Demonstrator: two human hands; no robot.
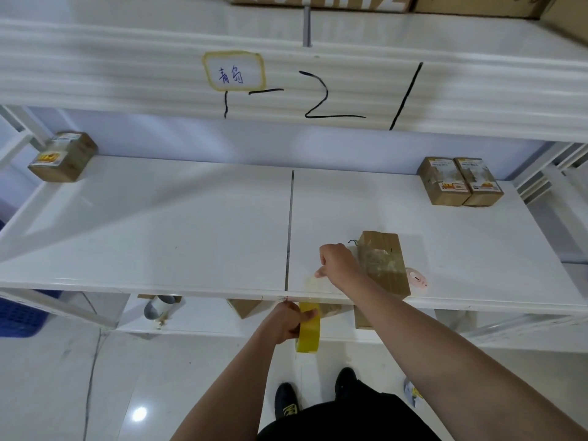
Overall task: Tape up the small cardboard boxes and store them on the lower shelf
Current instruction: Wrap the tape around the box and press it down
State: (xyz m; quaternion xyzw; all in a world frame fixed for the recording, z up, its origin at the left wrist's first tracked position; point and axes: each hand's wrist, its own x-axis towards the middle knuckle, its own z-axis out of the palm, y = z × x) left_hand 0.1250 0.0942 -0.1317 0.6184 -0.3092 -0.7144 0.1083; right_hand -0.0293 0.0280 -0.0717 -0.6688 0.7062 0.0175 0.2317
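Taping underway: left hand (288, 323) grips yellow tape roll (308, 327) just below shelf edge (191, 289); right hand (337, 262) pinches pulled strip beside small box (383, 262) on middle shelf. Lower shelf (197, 329) holds a few boxes already; 3 others still up top.

Both forearms bare, reaching forward; left hand (288, 323) low and nearer the body, fingers curled round a roll, thumb on top; right hand (339, 262) further out and higher, fingers curled, thumb and forefinger pinched, wrist bent left.
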